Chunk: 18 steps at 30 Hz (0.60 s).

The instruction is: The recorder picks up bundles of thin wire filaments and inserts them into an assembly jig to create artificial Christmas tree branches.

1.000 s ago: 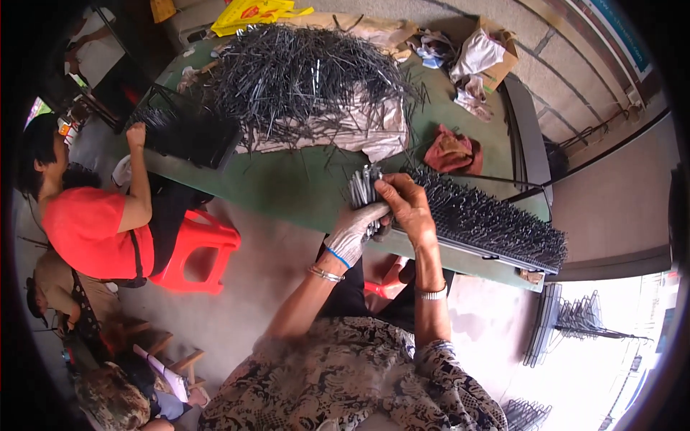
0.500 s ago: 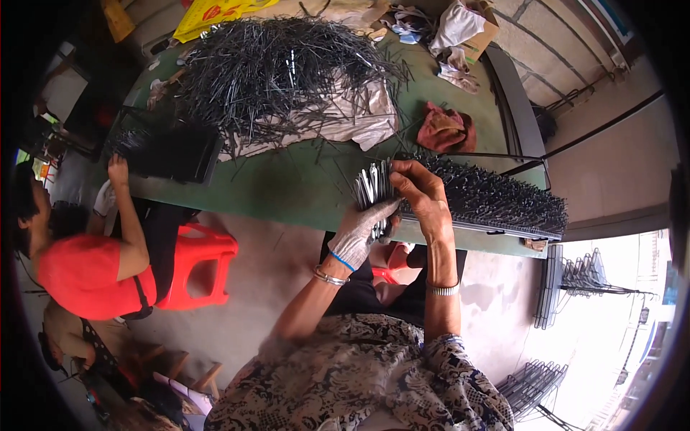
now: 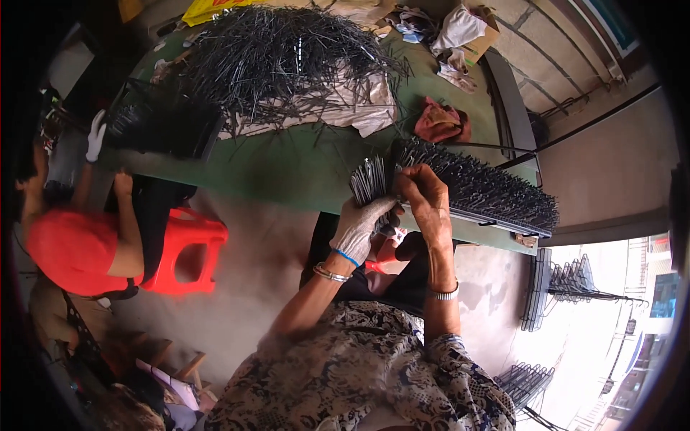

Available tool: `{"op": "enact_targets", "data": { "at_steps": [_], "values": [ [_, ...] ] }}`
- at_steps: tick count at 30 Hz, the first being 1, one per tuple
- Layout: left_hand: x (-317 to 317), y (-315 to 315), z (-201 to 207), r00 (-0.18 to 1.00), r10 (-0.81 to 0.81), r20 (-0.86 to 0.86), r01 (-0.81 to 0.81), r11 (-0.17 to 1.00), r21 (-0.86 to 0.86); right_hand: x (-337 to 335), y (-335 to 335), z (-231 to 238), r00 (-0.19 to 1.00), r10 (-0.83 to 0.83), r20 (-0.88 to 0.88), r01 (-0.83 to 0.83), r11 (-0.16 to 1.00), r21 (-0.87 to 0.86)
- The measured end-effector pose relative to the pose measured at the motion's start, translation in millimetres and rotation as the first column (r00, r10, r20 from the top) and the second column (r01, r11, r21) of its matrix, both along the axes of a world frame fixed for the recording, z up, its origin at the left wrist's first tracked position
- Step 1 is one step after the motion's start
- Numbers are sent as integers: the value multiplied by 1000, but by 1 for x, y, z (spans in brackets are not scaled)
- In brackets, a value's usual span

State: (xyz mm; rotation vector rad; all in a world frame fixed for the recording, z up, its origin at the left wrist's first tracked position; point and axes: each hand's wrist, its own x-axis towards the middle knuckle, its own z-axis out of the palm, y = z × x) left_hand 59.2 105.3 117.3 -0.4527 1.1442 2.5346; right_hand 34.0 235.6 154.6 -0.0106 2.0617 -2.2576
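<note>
My left hand [image 3: 363, 223], in a white glove, grips a bundle of thin dark metal pins [image 3: 370, 179] fanned upward. My bare right hand [image 3: 424, 197] is beside it, fingers pinched at the top of the same bundle, next to the near end of a long black rack [image 3: 481, 190] packed with upright pins. Both hands are at the front edge of the green table [image 3: 280, 169]. A large loose heap of the same dark pins [image 3: 280, 54] lies on pale cloth at the table's far side.
A person in a red shirt [image 3: 68, 244] sits at the left by a red plastic stool [image 3: 183, 251], one gloved hand at a black tray [image 3: 162, 126]. Rags [image 3: 442, 122] and a cardboard box [image 3: 471, 32] lie at the far right. Finished racks [image 3: 553, 287] stand on the floor at the right.
The view has swung so the table and hands sit further right and lower. My hands stay together on the pin bundle at the rack's end; the person at the left has shifted lower.
</note>
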Motion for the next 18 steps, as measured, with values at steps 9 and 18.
{"op": "enact_targets", "data": {
  "at_steps": [9, 18],
  "values": [
    [33, 22, -3, 992, -110, 62, 108, 994, 35, 44, 31, -17, 996, -18, -92, 18, 1000, -7],
    [20, 55, -30, 990, -140, 20, 141, 972, -186, 59, 86, 2, 804, -469, -367, 571, 780, 255]
  ]
}}
